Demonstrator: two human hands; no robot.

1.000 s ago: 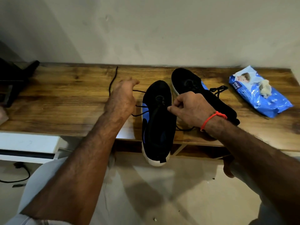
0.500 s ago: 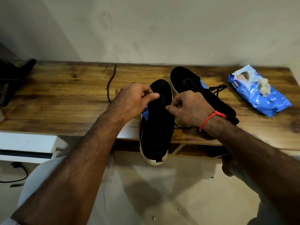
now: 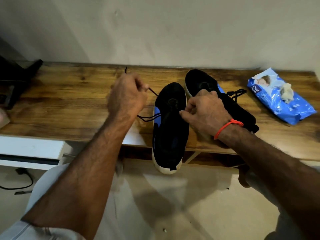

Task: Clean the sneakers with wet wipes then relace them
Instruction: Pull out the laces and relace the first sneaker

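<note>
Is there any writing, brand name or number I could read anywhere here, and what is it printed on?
"mee mee", two stacked words in white, on the blue wet wipes pack at the right end of the wooden table.
Other small print on that pack is too blurred to read.
Neither of the black sneakers, near sneaker and far sneaker, shows readable lettering.

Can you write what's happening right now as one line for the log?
step: relacing | left hand: pulls lace | right hand: pinches near sneaker | wipes: aside
</note>
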